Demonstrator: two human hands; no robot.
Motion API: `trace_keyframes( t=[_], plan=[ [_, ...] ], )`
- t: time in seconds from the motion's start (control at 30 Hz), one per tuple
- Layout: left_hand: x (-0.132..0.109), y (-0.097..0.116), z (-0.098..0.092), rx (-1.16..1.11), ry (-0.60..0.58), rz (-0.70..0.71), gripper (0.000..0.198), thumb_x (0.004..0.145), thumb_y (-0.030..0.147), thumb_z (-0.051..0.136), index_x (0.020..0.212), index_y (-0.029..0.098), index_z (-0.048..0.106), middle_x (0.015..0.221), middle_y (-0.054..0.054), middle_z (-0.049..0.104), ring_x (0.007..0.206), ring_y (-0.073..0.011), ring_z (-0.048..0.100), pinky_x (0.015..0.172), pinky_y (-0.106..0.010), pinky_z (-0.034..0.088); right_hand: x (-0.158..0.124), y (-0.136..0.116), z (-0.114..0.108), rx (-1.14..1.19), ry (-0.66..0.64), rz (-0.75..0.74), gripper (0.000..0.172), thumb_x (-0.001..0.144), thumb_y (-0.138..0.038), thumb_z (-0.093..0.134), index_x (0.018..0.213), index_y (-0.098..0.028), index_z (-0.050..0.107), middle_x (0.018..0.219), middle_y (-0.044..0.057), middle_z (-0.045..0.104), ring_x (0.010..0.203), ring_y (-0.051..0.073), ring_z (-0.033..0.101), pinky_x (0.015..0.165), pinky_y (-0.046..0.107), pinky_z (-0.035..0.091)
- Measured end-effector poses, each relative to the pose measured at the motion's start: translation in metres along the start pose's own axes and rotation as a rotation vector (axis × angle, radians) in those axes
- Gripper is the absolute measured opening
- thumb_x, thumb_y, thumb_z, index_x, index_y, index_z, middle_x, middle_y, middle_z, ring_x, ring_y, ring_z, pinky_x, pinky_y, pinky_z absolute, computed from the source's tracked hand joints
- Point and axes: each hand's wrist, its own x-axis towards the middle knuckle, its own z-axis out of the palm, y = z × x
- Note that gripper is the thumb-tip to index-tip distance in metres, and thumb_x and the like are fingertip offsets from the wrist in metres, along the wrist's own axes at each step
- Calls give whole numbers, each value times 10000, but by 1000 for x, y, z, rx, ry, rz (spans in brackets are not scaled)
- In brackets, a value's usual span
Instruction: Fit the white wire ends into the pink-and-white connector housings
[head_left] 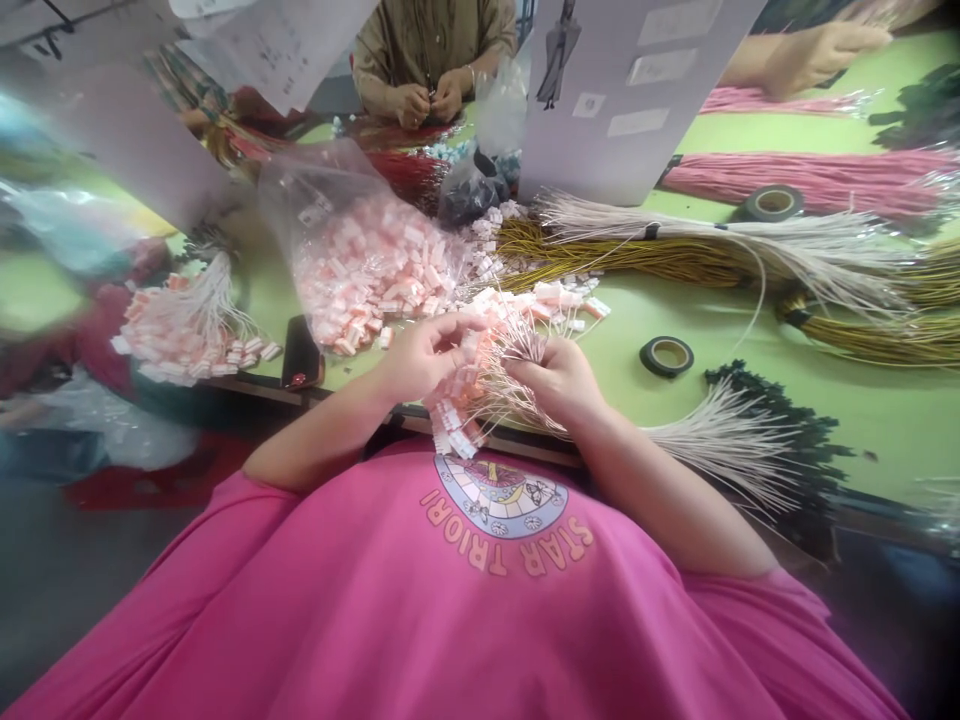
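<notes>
In front of my chest, my right hand point(559, 378) grips a bundle of thin white wires point(525, 340), with thumb and fingers wrapped round it. The wires end in pale pink and white plastic connectors point(456, 425), which fan out and hang over the table edge. My left hand point(427, 352) is closed at the connector end of this bundle; its fingertips are partly hidden among the connectors. Beyond my left hand, a clear plastic bag point(322, 215) holds many loose pink and white connectors point(405, 260).
A finished-looking wire bunch point(199, 325) and a dark phone-like object point(302, 352) are on the left. Tape rolls point(667, 356), yellow wires point(637, 262) and white wires with dark ends point(780, 430) lie right. Across the table, a person's hands point(429, 103) work near an upright panel point(600, 110).
</notes>
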Motion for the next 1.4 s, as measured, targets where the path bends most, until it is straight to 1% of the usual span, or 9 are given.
trace_keyframes(
  t=[0.2,0.33,0.47,0.6,0.73,0.93,1.13,1.3,1.4],
  plan=[
    [-1,0,10,39,-22,4,242,812,158,567,1041,191,638,1015,-45,677,879,-142,628,824,-287,509,-1,-2,1,-107,5,-25,243,741,-303,555,557,-181,452,536,-53,385,525,75,353,506,247,287],
    [-3,0,10,-114,-88,-64,246,815,179,581,1058,177,621,1020,-53,670,907,-143,631,833,-284,514,-2,-2,1,-35,21,31,166,718,-278,577,608,-169,517,546,-50,432,521,77,382,501,247,304],
    [-3,1,9,-246,-100,-147,223,818,175,597,1041,171,610,1048,-60,669,916,-149,638,806,-279,525,-1,0,1,11,-10,21,120,704,-243,583,619,-159,578,564,-35,507,530,80,434,529,252,348],
    [-2,-3,9,-294,-108,-150,235,809,167,613,1044,155,610,1016,-58,674,924,-155,635,829,-286,515,0,2,2,17,-1,33,162,737,-269,581,620,-161,612,559,-18,555,519,82,463,523,253,356],
    [-2,-6,8,-305,-121,-160,248,811,172,609,1058,144,611,1035,-69,670,964,-168,624,874,-301,492,0,2,5,52,-20,25,152,788,-305,564,714,-174,586,570,-22,570,507,85,479,512,252,366],
    [-2,-4,8,-325,-111,-191,232,812,199,621,1037,147,597,982,-57,670,903,-157,630,813,-282,502,0,0,5,-26,58,-6,145,719,-228,574,602,-172,509,568,-44,459,545,79,412,531,248,332],
    [-2,-4,8,-350,-114,-179,203,812,178,620,1009,143,590,958,-52,659,866,-142,626,782,-272,510,-2,2,4,23,65,10,140,710,-255,595,608,-166,560,563,-34,510,548,91,450,539,251,361],
    [-2,-4,7,-332,-93,-164,223,801,185,640,1015,143,592,937,-42,647,831,-132,619,764,-273,511,-1,4,5,62,74,-17,118,714,-275,630,687,-160,633,627,-11,603,596,106,526,598,261,423],
    [-2,-5,8,-336,-95,-162,231,797,191,642,1018,141,594,939,-46,650,833,-137,622,759,-278,516,-1,4,6,29,82,-26,170,748,-307,611,660,-162,615,588,-20,565,564,95,489,567,253,405]
  ],
)
